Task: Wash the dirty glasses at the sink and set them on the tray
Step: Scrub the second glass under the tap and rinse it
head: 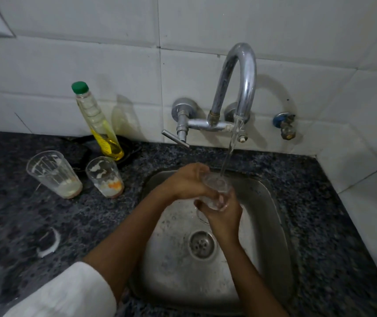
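White tiles are backing the sink, where both hands are clamping one glass under the running stream for rinsing: left hand gripping its rim, right hand cupping beneath.

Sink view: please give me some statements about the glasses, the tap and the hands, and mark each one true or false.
1. Water runs from the tap into the glass held over the sink. True.
2. Both the left hand and the right hand hold that glass. True.
3. Three dirty glasses stand on the counter. False: two, a larger dirty glass and a smaller dirty glass.
4. The soap bottle has a red cap. False: green.
5. The dirty glasses stand right of the sink. False: left.
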